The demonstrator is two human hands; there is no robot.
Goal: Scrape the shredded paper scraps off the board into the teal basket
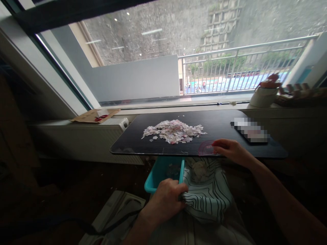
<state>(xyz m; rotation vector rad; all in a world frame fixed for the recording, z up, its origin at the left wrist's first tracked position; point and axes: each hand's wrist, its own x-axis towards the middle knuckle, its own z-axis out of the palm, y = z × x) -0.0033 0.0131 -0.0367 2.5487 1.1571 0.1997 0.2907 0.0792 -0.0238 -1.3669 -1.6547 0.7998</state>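
Note:
My right hand (pixel 233 152) pinches a see-through pink protractor (pixel 204 148) at the near edge of the dark tabletop (pixel 130 136). Beyond it lies a loose heap of small torn paper pieces (pixel 176 131). Lower down, my left hand (pixel 170 195) is closed on a striped cloth (pixel 204 200), gripping it right beside the rim of a turquoise bin (pixel 153 182). The cloth hangs below the table edge, with a pale clump (pixel 200 170) lying in its fold. Some greyish scraps show inside the bin. Whether my left fingers also grip the bin's rim, I cannot tell.
A pixelated dark flat item (pixel 250 131) rests on the table's right side. Left of the table, red scissors (pixel 101 117) lie on brown paper (pixel 84 116) above a white radiator (pixel 102 139). A pale pot (pixel 263 97) stands on the windowsill at the right.

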